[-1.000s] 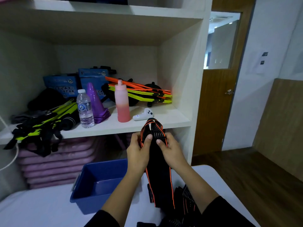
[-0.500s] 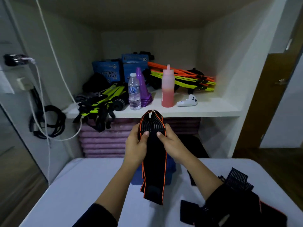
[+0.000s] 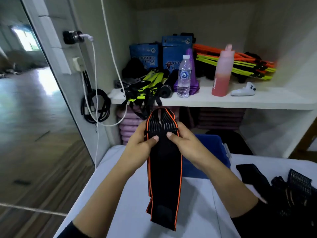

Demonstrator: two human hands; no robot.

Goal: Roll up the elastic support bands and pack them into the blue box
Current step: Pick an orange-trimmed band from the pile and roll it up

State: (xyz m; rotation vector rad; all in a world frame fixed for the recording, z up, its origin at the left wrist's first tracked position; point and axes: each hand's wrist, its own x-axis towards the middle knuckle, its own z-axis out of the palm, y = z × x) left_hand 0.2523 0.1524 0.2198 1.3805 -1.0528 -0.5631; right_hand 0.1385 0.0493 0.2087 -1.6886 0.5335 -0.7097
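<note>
The blue plastic box (image 3: 214, 148) is being largely hidden behind the long black elastic support band with orange edging (image 3: 163, 169) and the right forearm; only its right part is being shown, on the white counter (image 3: 128, 212). A dark heap of further bands (image 3: 295, 189) is being cut off by the right edge. The band is being held upright in front of the box, and whether its lower end is touching the counter cannot be told. It is being grasped near its ribbed top by the left grip (image 3: 140, 148) and the right grip (image 3: 185, 145), with the thumbs pressed on its front face and the other fingers concealed behind the fabric.
</note>
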